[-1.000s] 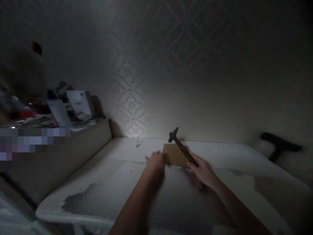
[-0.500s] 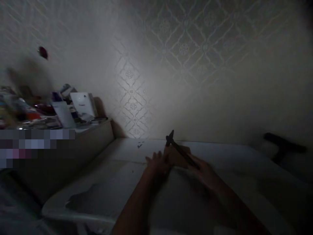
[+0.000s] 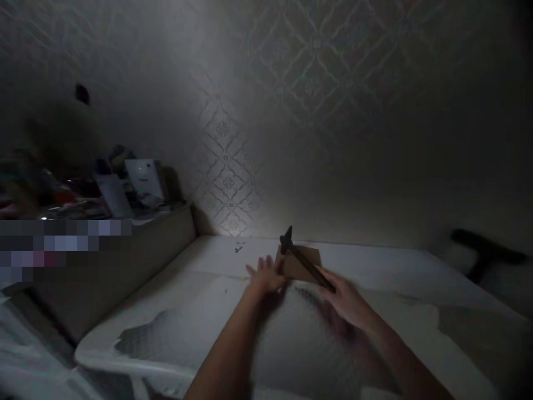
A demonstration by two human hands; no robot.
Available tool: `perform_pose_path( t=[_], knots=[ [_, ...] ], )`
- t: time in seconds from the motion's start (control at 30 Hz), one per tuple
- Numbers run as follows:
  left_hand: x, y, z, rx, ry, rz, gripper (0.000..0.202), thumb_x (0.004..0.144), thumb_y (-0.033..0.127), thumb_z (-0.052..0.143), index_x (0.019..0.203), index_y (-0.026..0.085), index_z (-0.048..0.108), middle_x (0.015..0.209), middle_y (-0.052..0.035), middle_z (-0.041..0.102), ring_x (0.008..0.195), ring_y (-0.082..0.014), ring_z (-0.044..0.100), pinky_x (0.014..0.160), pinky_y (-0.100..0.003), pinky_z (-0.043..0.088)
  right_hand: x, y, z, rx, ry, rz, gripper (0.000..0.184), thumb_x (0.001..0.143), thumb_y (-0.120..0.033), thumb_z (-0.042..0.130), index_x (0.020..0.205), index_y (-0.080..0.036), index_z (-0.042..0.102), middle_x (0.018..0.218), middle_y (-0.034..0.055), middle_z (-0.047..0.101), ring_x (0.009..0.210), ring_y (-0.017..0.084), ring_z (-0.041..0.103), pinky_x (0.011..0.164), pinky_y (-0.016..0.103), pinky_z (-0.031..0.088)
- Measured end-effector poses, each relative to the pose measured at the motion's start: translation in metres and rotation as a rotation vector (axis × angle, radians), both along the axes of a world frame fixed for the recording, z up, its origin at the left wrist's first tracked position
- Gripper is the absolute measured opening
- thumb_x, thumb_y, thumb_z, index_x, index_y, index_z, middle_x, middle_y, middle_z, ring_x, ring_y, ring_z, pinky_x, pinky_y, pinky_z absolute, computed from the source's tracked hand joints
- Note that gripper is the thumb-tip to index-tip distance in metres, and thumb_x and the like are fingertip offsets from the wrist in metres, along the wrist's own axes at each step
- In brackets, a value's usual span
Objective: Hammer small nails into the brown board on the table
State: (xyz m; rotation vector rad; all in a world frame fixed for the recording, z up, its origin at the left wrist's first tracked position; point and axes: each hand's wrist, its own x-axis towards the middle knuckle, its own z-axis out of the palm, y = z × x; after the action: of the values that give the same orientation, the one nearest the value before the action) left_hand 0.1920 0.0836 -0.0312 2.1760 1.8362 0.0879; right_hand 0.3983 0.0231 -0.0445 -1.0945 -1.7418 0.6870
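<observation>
A hammer (image 3: pixel 310 265) with a dark head and a long handle slants over a small brown board (image 3: pixel 297 269). My right hand (image 3: pixel 343 297) is closed round the lower end of its handle. The hammer head hangs above the board's left end; whether it touches cannot be told. At the board's left edge is my left hand (image 3: pixel 266 278), several fingers raised and spread, thumb and forefinger against the board. Anything small between that thumb and forefinger is hidden. Several small dark pieces (image 3: pixel 239 247) lie on the white table (image 3: pixel 200 258), left of the board.
On the left, a cabinet (image 3: pixel 154 244) carries a white box (image 3: pixel 144 176) and assorted clutter. A patterned wall (image 3: pixel 227 161) rises behind the table. A dark T-shaped object (image 3: pixel 485 253) stands at the right. The table's covering looks torn or worn. The light is dim.
The hammer head has shifted slightly left and down, toward the board's left end. My left hand stays at the board's edge. The table surface looks brighter and the wall darker.
</observation>
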Motion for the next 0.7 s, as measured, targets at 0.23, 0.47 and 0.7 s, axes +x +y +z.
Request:
perform_pose_path(
  t=[0.23, 0.47, 0.7],
  knots=[
    [0.0006, -0.0021, 0.0032, -0.011, -0.018, 0.001, 0.073, 0.083, 0.061, 0.035, 0.148, 0.033, 0.016, 0.156, -0.0137, 0.008, 0.142, -0.0398, 0.005, 0.1, -0.075, 0.001, 0.0003, -0.0002, 0.0012, 0.013, -0.013, -0.004, 0.045, 0.079, -0.025, 0.058, 0.125, -0.024, 0.059, 0.127, 0.0048, 0.061, 0.12, 0.024, 0.054, 0.105, 0.048, 0.036],
    [0.0008, -0.0048, 0.0064, -0.01, -0.019, -0.004, 0.073, 0.084, 0.061, 0.035, 0.148, 0.031, 0.018, 0.156, -0.0141, 0.008, 0.142, -0.04, 0.005, 0.1, -0.074, 0.001, 0.0003, 0.0003, 0.0017, -0.004, 0.016, -0.009, 0.046, 0.079, -0.031, 0.06, 0.125, -0.024, 0.059, 0.127, 0.0045, 0.061, 0.121, 0.025, 0.053, 0.105, 0.046, 0.037],
    [0.0012, -0.0018, 0.0038, -0.003, 0.024, -0.002, 0.071, 0.084, 0.062, 0.032, 0.148, 0.033, 0.018, 0.157, -0.0104, 0.009, 0.142, -0.0397, 0.007, 0.101, -0.074, 0.004, 0.0039, 0.0068, -0.0047, -0.046, 0.048, 0.006, 0.048, 0.077, -0.033, 0.061, 0.124, -0.023, 0.06, 0.128, 0.005, 0.06, 0.122, 0.027, 0.052, 0.107, 0.048, 0.034]
  ],
)
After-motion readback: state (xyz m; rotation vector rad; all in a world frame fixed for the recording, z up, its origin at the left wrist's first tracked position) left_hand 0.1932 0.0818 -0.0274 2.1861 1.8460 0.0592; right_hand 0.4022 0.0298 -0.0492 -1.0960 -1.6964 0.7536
